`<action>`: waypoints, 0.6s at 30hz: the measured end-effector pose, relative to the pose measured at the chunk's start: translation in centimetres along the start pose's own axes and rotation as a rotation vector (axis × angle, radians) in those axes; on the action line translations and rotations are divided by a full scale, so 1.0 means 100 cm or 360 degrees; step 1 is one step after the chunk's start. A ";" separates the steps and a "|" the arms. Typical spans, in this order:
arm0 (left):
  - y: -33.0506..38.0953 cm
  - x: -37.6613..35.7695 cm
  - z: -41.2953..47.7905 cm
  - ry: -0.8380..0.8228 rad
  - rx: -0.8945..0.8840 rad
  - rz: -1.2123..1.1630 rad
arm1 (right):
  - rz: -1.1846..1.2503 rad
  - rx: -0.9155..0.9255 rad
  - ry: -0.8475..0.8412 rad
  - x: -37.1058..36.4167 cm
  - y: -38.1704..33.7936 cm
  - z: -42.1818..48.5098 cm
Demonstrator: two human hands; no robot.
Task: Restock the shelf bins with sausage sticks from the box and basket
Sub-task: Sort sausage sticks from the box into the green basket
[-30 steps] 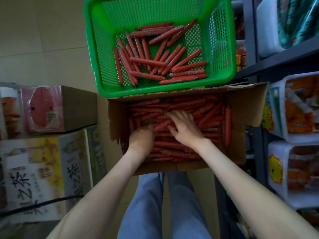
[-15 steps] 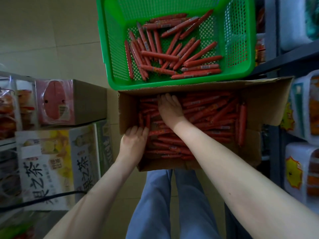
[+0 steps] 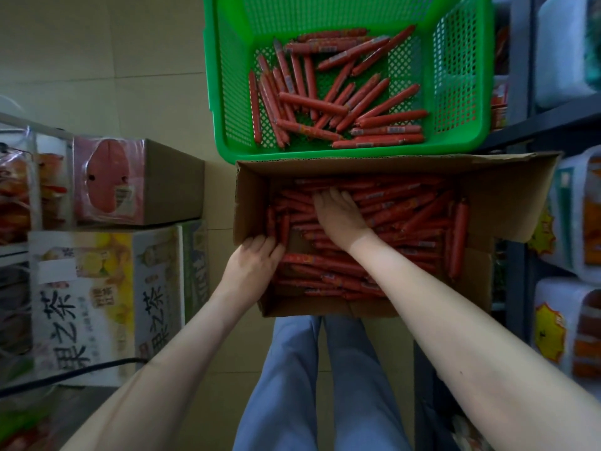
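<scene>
An open cardboard box (image 3: 507, 196) full of red sausage sticks (image 3: 406, 209) sits on my lap. Behind it stands a green plastic basket (image 3: 227, 92) with several loose sausage sticks (image 3: 341, 102) on its floor. My right hand (image 3: 340, 213) lies flat, palm down, on the sticks in the box's far left part. My left hand (image 3: 252, 265) rests at the box's left wall, fingers reaching over its edge onto the sticks. Neither hand plainly holds a stick.
Shelf bins (image 3: 575, 216) with orange packets line the dark rack at the right. Cartons with printed labels (image 3: 107, 297) and a brown box (image 3: 146, 183) are stacked at the left. A black cable (image 3: 65, 375) crosses the lower left. My knees in blue trousers (image 3: 312, 385) are below the box.
My right hand slid from the middle of the box to its far left part. My left hand drew back to the box's left wall. The view shifted, so box and basket sit further right.
</scene>
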State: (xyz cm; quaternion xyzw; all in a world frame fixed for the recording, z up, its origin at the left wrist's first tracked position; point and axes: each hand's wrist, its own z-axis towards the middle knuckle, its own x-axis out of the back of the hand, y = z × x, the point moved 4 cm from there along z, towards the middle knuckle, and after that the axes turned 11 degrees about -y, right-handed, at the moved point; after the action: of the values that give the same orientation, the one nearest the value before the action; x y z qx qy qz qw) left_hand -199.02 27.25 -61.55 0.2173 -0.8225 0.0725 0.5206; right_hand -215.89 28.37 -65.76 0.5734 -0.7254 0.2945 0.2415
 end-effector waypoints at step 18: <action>0.065 0.002 0.039 -0.0348 0.0002 -0.0290 | 0.0335 0.0543 -0.0070 -0.029 0.057 -0.093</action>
State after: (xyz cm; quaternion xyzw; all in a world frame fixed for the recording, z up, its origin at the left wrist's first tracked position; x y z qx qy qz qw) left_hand -205.10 31.63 -62.45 0.2979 -0.8512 0.0014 0.4321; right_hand -220.63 37.88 -62.02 0.5334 -0.7260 0.4240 0.0929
